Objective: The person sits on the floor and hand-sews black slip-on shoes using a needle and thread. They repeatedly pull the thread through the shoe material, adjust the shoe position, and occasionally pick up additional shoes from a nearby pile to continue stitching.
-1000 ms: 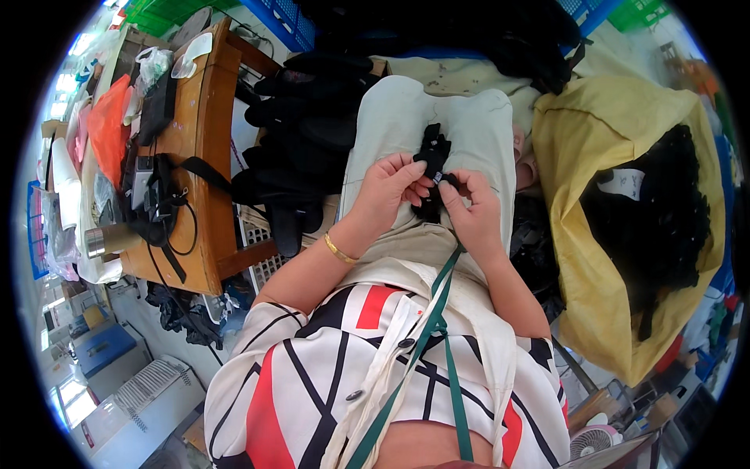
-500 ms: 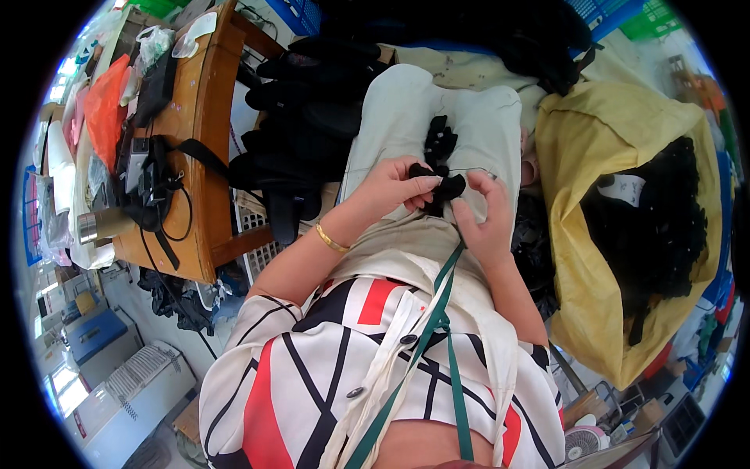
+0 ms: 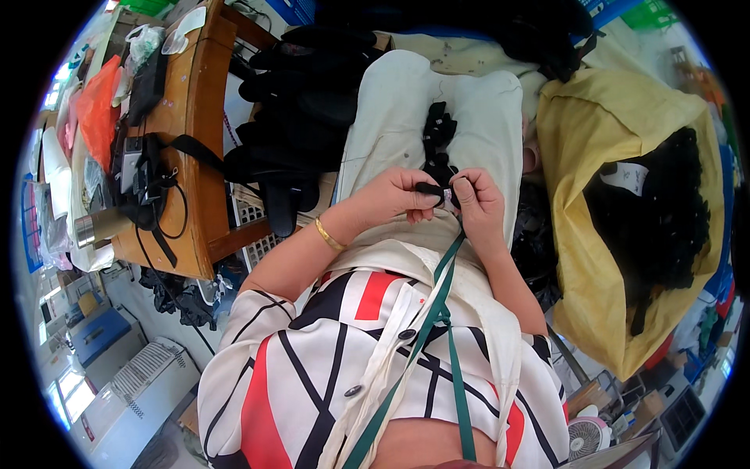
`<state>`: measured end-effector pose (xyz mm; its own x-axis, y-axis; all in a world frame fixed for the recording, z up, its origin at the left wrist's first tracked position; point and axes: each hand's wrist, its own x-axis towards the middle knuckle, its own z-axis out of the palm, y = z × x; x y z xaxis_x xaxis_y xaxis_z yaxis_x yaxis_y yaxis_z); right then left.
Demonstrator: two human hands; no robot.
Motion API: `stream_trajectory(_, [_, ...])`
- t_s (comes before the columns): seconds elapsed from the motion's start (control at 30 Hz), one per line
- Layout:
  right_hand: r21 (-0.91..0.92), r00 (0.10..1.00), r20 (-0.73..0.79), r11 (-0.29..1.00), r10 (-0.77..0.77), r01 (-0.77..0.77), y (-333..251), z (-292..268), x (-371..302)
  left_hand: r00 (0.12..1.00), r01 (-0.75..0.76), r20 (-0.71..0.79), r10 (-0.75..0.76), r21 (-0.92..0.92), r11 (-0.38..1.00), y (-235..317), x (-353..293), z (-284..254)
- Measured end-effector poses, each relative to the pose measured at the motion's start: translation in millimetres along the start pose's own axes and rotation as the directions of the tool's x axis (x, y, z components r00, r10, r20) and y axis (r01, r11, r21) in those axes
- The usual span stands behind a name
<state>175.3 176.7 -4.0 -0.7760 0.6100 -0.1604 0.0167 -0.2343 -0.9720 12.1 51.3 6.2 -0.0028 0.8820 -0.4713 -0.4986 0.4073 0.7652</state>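
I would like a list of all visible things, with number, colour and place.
Small cloth piece: 1, black, held above lap
Cloth bits: uncounted, black, on lap
Lap covering: 1, off-white, over legs
Ribbon: 2 strands, green, down front
Sack: 1, yellow, right
Sack contents: uncounted, black, inside
Table: 1, brown, left
Metal cylinder: 1, silver, table's left side
Bag: 1, orange, far left
Soft items: several, black, left of lap
Crate: at least 1, blue, top
Fan: 1, white and pink, lower right
Shirt: 1, white, black and red, torso
Bracelet: 1, gold, left wrist
Other things: edges, unclear
Left hand: 1, bare, pinching cloth piece
Right hand: 1, bare, pinching cloth piece
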Motion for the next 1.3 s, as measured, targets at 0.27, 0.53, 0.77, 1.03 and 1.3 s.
stream_trajectory(0.27, [0.086,0.99,-0.045,0.988,0.132,-0.128,4.2,-0.5,-3.6,0.999,-0.042,0.01,0.042,-0.043,0.998,10.1,-2.4,-4.5])
stream_trajectory(0.53, [-0.415,0.94,0.034,0.851,-0.339,0.322,0.7,2.2,-7.8,0.951,-0.254,-0.051,0.304,0.432,0.866,7.2,-0.8,8.7])
stream_trajectory(0.77, [-0.632,0.76,0.169,0.523,-0.627,0.572,-7.4,-4.3,-10.3,0.849,-0.412,-0.007,0.528,0.616,0.671,21.4,-10.7,9.5])
stream_trajectory(1.03, [-0.486,0.901,0.084,0.772,-0.426,0.411,-1.3,10.5,-13.4,0.933,-0.345,-0.201,0.299,-0.254,0.904,10.0,2.9,24.1])
stream_trajectory(1.3, [-0.529,0.903,0.049,0.756,-0.427,0.387,-19.7,3.9,2.7,0.953,-0.163,-0.049,0.298,0.747,0.644,21.0,-8.0,7.4])
